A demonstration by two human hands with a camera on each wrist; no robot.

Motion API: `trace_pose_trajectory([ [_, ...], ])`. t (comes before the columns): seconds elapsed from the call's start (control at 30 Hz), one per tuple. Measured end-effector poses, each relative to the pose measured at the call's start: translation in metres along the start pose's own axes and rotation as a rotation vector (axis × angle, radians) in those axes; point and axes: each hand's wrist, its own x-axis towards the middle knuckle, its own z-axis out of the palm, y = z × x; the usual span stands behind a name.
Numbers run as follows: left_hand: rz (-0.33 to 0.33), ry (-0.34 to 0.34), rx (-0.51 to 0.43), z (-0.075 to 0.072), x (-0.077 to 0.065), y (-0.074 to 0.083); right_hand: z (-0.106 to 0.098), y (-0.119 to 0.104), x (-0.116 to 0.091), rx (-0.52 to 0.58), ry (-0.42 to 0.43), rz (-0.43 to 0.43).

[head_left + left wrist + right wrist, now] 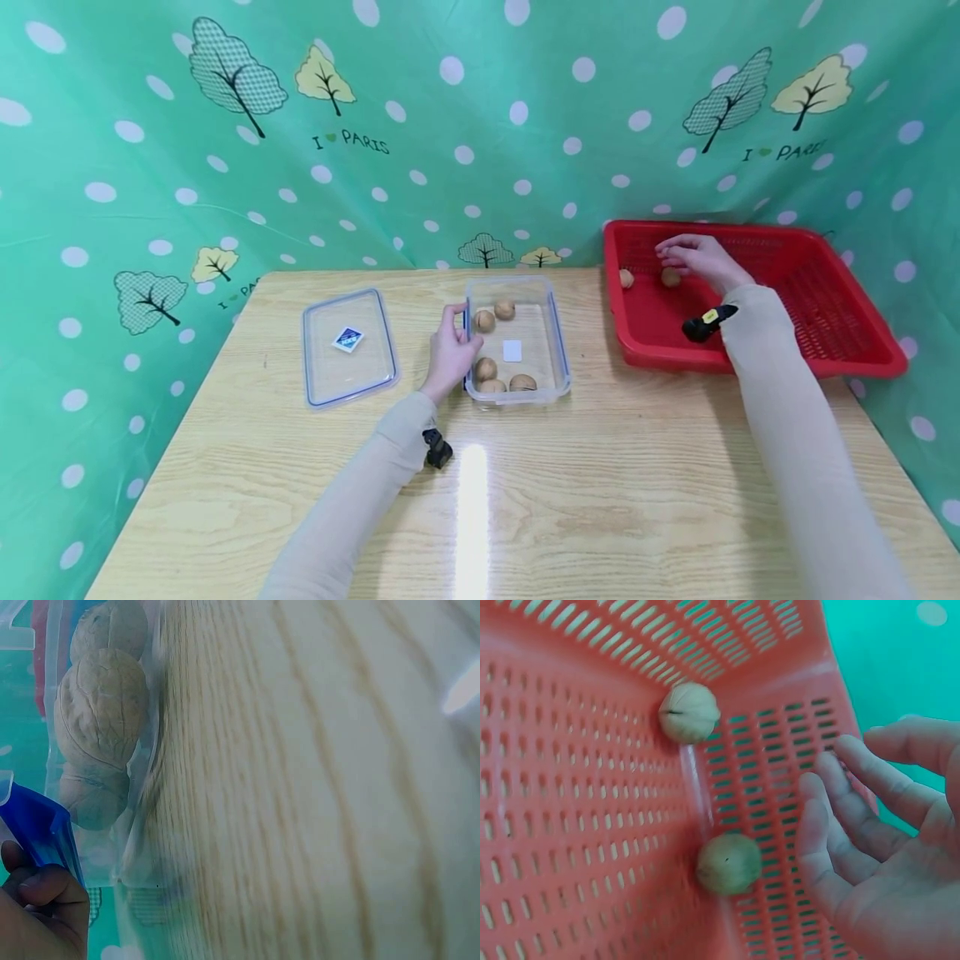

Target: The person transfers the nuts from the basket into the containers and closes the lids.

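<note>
My left hand [450,354] grips the left side of a clear plastic food container [557,333]. In the left wrist view, its thumb and fingers pinch the container's blue latch flap [41,825]. Several walnuts [486,369] lie in the container along its left and near sides, around a small white square [512,351]. Over the red plastic basket [757,367], my right hand [699,260] hovers with loosely bent fingers and nothing in them. Two walnuts lie in that basket, one walnut [689,713] in its corner and another walnut [729,865] nearer the fingers.
The container's clear lid [322,387] with a blue seal lies flat on the wooden table [600,500], left of the container, bearing a blue-and-white label [348,339]. A green patterned curtain [420,125] hangs behind the table and at both sides.
</note>
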Motion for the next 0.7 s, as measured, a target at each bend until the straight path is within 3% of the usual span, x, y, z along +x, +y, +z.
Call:
trace_pose_trajectory([
  [0.37, -0.001, 0.006, 0.007, -0.002, 0.001, 0.000, 0.000, 0.012, 0.004, -0.073, 0.017, 0.054],
  [0.7, -0.011, 0.000, 0.002, -0.001, 0.000, 0.001, -0.002, 0.016, -0.001, -0.116, -0.085, 0.092],
])
